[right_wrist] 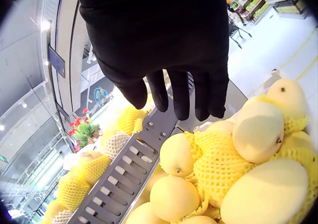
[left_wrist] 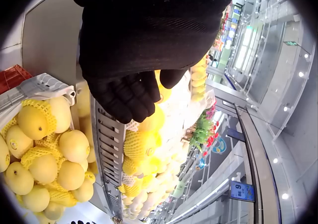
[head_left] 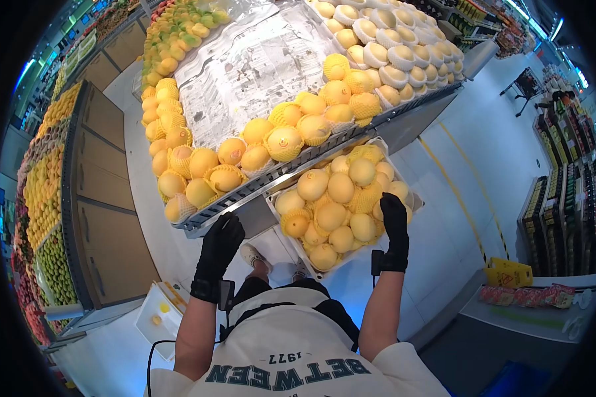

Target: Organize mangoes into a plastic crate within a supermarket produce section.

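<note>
1. Black-gloved right hand [head_left: 395,225]: over the 4 o'clock rim of the crate [head_left: 271,196], above its pears [head_left: 331,215]; fingers [right_wrist: 181,92] straight, slightly apart, clamped on nothing.
2. Left hand [head_left: 220,235]: at the rail [head_left: 258,186] of the counter [head_left: 245,73], with the crate just beside it at 3 o'clock; fingers [left_wrist: 124,97] bent together; whether they grip cannot be told.
3. Crate: below the counter's front edge, long axis running 8 to 2 o'clock, open side up; the right hand is nearer.
</note>
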Tool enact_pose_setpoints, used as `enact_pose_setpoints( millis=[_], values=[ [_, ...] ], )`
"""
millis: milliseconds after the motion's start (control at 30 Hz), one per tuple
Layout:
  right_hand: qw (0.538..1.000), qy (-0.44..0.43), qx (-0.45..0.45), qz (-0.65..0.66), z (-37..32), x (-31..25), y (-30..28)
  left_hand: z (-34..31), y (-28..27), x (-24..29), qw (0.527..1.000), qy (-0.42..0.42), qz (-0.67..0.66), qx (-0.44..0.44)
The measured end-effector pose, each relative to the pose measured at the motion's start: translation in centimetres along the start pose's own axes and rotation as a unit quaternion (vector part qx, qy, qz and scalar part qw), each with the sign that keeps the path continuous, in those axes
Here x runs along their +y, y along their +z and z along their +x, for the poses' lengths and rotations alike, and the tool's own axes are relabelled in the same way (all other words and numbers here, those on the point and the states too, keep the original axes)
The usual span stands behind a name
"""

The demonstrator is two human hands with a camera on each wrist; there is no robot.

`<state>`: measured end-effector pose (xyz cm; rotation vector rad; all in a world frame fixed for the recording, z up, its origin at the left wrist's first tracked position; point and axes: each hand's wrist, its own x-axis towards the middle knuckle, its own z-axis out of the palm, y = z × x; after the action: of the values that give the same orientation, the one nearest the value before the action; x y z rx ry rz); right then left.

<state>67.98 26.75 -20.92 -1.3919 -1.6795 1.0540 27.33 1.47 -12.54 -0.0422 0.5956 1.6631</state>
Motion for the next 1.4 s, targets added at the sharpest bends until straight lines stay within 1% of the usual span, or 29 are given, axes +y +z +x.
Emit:
enact_pose_setpoints(
  millis=[67,100,200,267,367,467,500,567,600,667,767,867,967,1000,1033,1067,1100,1167,1200,1267,1333,1367,1400],
  values=[
    [1.000,0.012,-0.009,0.020,-0.6,1.1,0.1,-0.4,0.4,-0.1,0.998,0.020,0.032,0.045],
    [1.000,0.011,-0.009,0.020,-0.8,1.0,0.1,-0.4,0.3,0.0,0.999,0.015,0.029,0.000],
    [1.000,0.011,-0.005,0.023,-1.8,0.6,0.0,-1.1,0.4,0.4,0.999,0.011,0.011,0.041],
    [0.999,0.014,-0.001,0.028,-2.5,-0.1,-0.1,-1.2,-0.6,0.7,0.998,0.017,0.004,0.053],
    [1.000,-0.007,0.020,0.001,-3.9,-0.6,0.3,-1.5,-0.6,1.3,0.997,0.033,0.017,0.061],
    [0.998,0.056,0.005,-0.002,-5.4,-1.3,0.6,-1.6,-0.9,2.3,0.997,0.037,0.018,0.065],
    [0.998,0.054,0.016,0.011,-6.0,-1.5,0.9,-1.6,-1.1,2.7,0.997,0.034,0.015,0.067],
    [0.997,0.050,0.038,0.038,-7.3,-1.9,1.7,-1.1,-3.4,3.7,0.999,0.010,-0.027,0.029],
    [0.997,0.057,0.040,0.040,-7.8,-2.5,2.1,-1.0,-3.3,4.2,0.999,-0.002,-0.050,0.009],
    [0.995,0.072,0.044,0.045,-8.9,-3.7,2.7,-1.0,-3.2,5.0,0.998,-0.015,-0.060,0.030],
    [0.988,0.140,0.041,0.038,-10.0,-5.7,3.6,-1.8,-2.7,6.2,0.998,-0.023,-0.043,0.050],
    [0.983,0.176,0.048,-0.009,-11.1,-8.7,4.6,-2.1,-3.6,7.8,0.998,-0.035,-0.040,0.044],
    [0.984,0.173,0.032,-0.021,-12.3,-7.9,5.6,-2.3,-5.1,9.3,0.999,-0.035,-0.031,0.021],
    [0.989,0.099,0.036,-0.099,-12.7,-7.7,6.1,-2.5,-5.5,9.7,0.999,-0.031,-0.025,0.012],
    [0.983,0.025,0.039,-0.177,-13.3,-7.6,6.7,-2.6,-5.9,10.1,0.999,-0.030,-0.015,-0.008],
    [0.966,-0.049,0.041,-0.252,-13.8,-7.4,7.1,-2.6,-6.3,10.6,0.999,-0.027,-0.005,-0.028],
    [0.966,-0.034,0.042,-0.253,-14.4,-7.9,7.5,-2.7,-6.7,11.2,0.999,-0.024,0.006,-0.048],
    [0.967,-0.006,0.044,-0.252,-15.5,-8.7,8.6,-3.0,-7.4,12.1,0.998,-0.022,0.009,-0.054],
    [0.964,-0.020,0.046,-0.260,-16.0,-8.7,9.1,-3.2,-7.1,12.6,0.998,-0.020,0.012,-0.058],
    [0.959,-0.048,0.049,-0.275,-16.9,-8.8,10.3,-3.9,-6.7,13.8,0.998,-0.026,-0.032,-0.048],
    [0.918,-0.115,0.022,-0.379,-17.6,-9.1,11.2,-4.6,-6.6,14.8,0.997,-0.028,-0.049,-0.044],
    [0.891,-0.146,0.010,-0.430,-17.9,-9.2,11.8,-4.8,-6.5,15.2,0.998,-0.019,-0.056,-0.028],
    [0.896,-0.141,0.010,-0.421,-18.4,-9.6,12.4,-4.9,-7.0,15.6,0.998,-0.016,-0.051,-0.033]
  ],
)
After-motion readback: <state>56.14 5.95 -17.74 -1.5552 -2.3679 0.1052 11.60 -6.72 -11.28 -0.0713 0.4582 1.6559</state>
